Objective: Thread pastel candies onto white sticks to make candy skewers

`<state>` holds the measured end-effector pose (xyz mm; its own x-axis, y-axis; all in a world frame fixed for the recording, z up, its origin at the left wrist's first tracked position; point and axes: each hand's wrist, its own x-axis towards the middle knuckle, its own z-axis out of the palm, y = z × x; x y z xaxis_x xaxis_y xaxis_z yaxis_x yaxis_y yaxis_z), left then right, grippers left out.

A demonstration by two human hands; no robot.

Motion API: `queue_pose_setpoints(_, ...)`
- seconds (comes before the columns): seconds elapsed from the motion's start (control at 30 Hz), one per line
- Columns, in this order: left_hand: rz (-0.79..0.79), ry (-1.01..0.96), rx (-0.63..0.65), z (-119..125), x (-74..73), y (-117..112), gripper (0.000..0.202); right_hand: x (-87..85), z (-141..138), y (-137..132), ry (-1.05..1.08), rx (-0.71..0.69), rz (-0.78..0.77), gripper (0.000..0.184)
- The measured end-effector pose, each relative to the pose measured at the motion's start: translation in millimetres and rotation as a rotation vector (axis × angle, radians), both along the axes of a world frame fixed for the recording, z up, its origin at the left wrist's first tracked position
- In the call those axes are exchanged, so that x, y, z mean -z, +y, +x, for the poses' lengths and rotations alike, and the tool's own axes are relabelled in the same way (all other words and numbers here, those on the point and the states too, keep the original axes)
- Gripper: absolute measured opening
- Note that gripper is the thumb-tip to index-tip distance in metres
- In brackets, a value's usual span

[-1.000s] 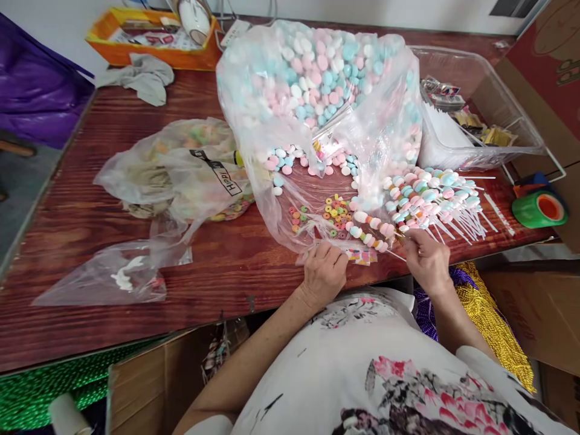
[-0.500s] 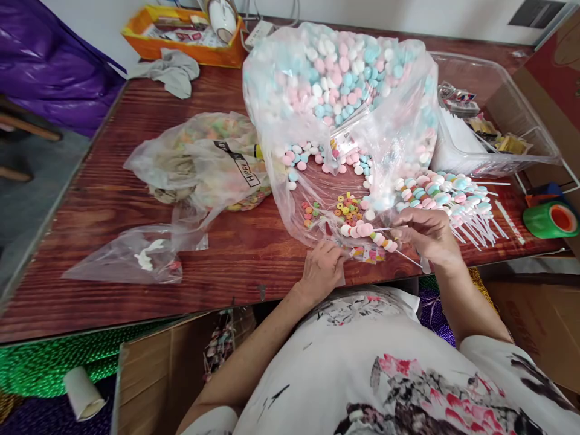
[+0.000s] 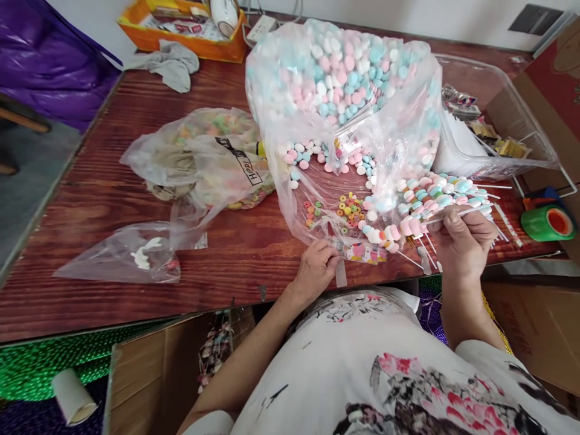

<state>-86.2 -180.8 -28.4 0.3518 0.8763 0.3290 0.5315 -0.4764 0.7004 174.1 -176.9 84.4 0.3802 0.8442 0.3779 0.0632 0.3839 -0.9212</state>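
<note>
My right hand [image 3: 462, 241] is closed on a white stick threaded with pink and white candies, the candy skewer [image 3: 408, 226], held just above the table's front edge beside a pile of finished candy skewers [image 3: 439, 193]. My left hand [image 3: 317, 269] rests on the table edge with its fingers curled, pinching the rim of the big clear plastic bag [image 3: 344, 90] full of pink, blue and white candies. Small coloured ring candies [image 3: 348, 208] lie on the bag's spread plastic in front of my left hand.
A wooden table [image 3: 113, 199] carries a crumpled bag of coloured candy [image 3: 212, 160], a flat clear bag [image 3: 131, 257], a grey cloth [image 3: 170, 60], an orange tray [image 3: 181, 33], a clear plastic bin [image 3: 493, 121] and a green tape roll [image 3: 548, 222]. Cardboard boxes stand at right and below.
My right hand has carried the candy skewer to the right, toward the skewer pile. My left hand stayed at the bag's rim. The camera shifted slightly.
</note>
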Motion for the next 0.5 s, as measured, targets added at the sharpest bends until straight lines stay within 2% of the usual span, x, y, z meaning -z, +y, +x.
queue_pose_setpoints(0.1, -0.069, -0.12, -0.037, -3.3, 0.3, 2.1, 0.015, 6.2, 3.9, -8.2, 0.065, 0.008, -0.036, 0.021)
queue_pose_setpoints(0.2, -0.102, -0.161, -0.051, -5.8, -0.5, 2.9, 0.019, 16.2, 1.2, -13.6, 0.101, 0.008, -0.085, 0.021)
queue_pose_setpoints(0.5, -0.058, -0.058, -0.007, -5.0, 0.3, 3.2, 0.023, 32.3, -18.1, -7.7, 0.159, -0.051, -0.128, 0.021)
